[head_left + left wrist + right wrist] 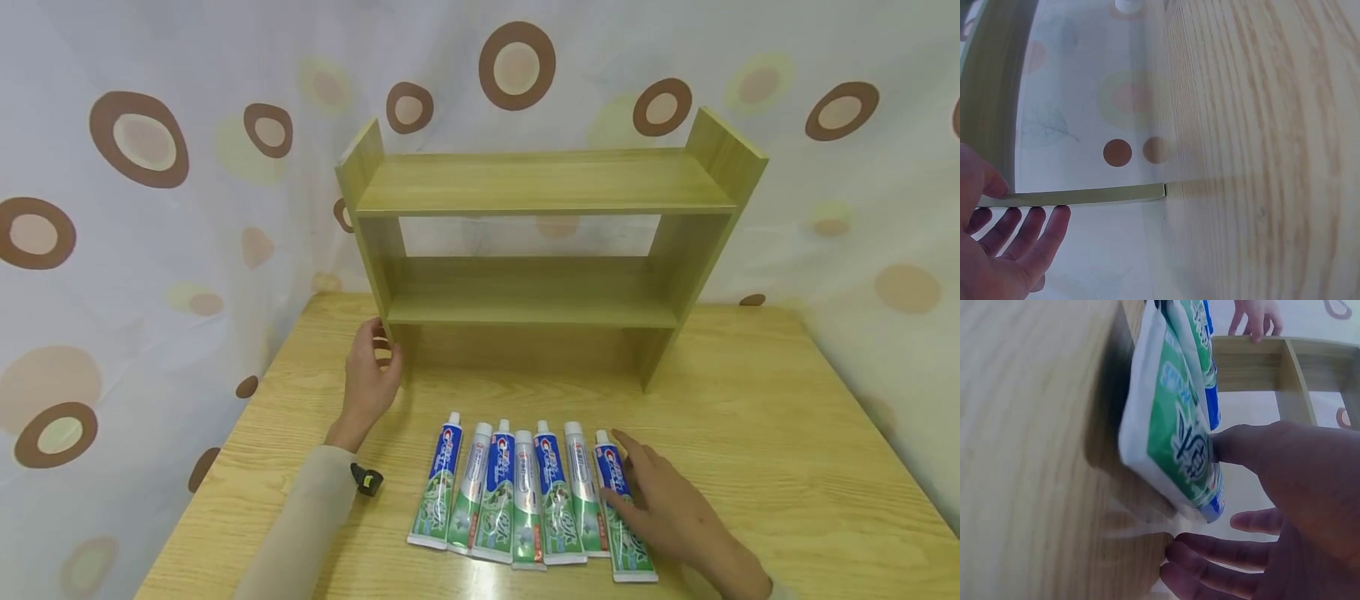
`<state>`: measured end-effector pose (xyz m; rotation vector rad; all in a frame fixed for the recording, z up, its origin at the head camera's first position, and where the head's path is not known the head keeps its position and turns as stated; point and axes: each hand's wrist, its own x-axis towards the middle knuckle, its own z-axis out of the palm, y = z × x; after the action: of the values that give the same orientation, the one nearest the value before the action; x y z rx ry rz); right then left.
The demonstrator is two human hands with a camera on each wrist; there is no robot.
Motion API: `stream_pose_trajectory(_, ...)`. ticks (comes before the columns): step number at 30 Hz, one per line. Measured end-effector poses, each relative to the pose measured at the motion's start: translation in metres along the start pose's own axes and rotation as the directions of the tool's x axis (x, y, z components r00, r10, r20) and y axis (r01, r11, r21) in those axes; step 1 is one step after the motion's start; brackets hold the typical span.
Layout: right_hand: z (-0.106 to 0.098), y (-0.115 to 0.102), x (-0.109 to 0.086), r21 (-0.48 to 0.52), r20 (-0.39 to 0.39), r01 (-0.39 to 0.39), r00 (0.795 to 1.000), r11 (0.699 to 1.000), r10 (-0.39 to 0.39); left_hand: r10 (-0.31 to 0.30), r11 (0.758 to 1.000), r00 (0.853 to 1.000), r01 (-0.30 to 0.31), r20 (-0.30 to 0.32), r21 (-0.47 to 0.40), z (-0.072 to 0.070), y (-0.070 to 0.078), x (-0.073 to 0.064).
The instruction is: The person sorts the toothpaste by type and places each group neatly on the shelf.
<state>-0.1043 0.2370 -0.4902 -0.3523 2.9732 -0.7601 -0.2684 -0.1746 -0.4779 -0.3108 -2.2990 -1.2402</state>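
Note:
In the head view, my left hand (371,375) holds the left side panel of a wooden shelf (532,300). The left wrist view shows the thumb on one face of that panel (1085,196) and the fingers on the other. My right hand (671,508) is at the rightmost toothpaste tube (626,533), a blue and green one. In the right wrist view, its thumb touches the tube (1175,434), while the loosely extended fingers (1222,550) lie beside it, apart from it. Several more toothpaste tubes (497,492), blue-green and silver-green, lie in a row to its left.
Everything stands on a light wooden table (780,417). The shelf has two boards and stands towards the back, before a patterned curtain (585,50). A small black and yellow object (367,480) is by the left sleeve (303,517).

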Motion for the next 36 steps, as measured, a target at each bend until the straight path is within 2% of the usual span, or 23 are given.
stream_pose_trajectory(7,0.002,-0.007,-0.001,0.071,0.064,-0.081,0.995,0.994,0.077,0.013,1.0,1.0,-0.013,0.0,0.013,0.001,0.0,0.0)
stream_pose_trajectory(15,0.011,-0.016,-0.003,0.071,0.041,-0.11,0.993,0.991,0.108,0.035,0.998,0.999,-0.035,-0.009,0.045,0.0,0.0,0.001)
stream_pose_trajectory(20,0.013,-0.017,-0.003,0.061,0.04,-0.128,0.991,0.99,0.125,0.038,0.998,0.999,-0.039,0.008,0.052,0.0,0.0,0.001)
stream_pose_trajectory(30,0.009,-0.012,-0.005,0.114,0.019,-0.116,0.993,0.987,0.114,0.018,0.995,0.995,-0.028,0.101,0.101,-0.001,-0.004,-0.002)
stream_pose_trajectory(36,0.004,-0.01,-0.004,0.171,-0.047,-0.072,0.996,0.983,0.081,-0.037,0.983,0.98,0.0,0.196,0.185,-0.002,-0.003,-0.001)
